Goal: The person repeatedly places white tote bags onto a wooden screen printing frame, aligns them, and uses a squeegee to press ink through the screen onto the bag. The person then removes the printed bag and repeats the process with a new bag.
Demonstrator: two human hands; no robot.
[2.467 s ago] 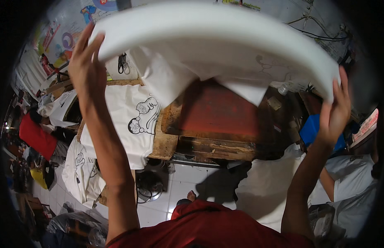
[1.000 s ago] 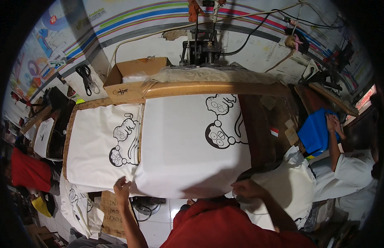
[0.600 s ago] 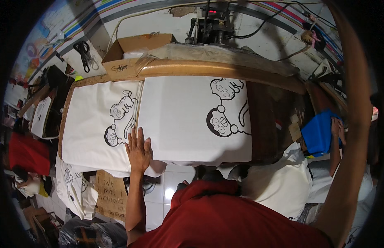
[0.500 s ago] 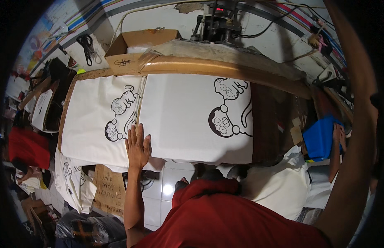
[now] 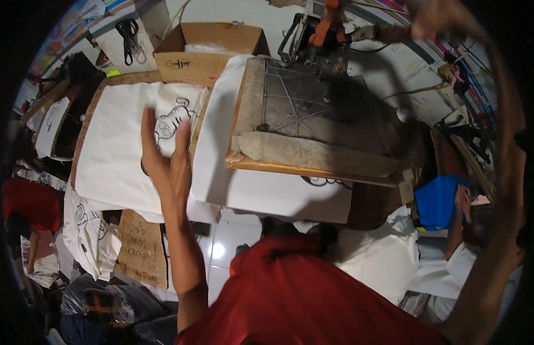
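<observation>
My left hand [image 5: 168, 158] is raised over the left white cloth [image 5: 114, 135], fingers and thumb spread apart, holding nothing. Part of that cloth's black cartoon print shows between the fingers. At the upper right my right hand [image 5: 442, 20] reaches toward the press's lever arm [image 5: 382, 33]. Blur hides its fingers, so its grip cannot be made out. The press's dark upper plate [image 5: 319, 109], edged in tan, covers most of the right white cloth [image 5: 261, 192]. Only that cloth's near strip, left side and a bit of print show.
An open cardboard box [image 5: 218, 66] stands behind the cloths. Beside me at the right, another person's hand [image 5: 463, 201] touches a blue bin [image 5: 436, 202]. A person in red [image 5: 30, 204] is at the far left. White cloth [image 5: 376, 253] bulges below the table's right half.
The press's upper plate has come forward and down over the right cloth. My left hand has lifted off the cloths' meeting edge and moved left. My right hand has come into view above.
</observation>
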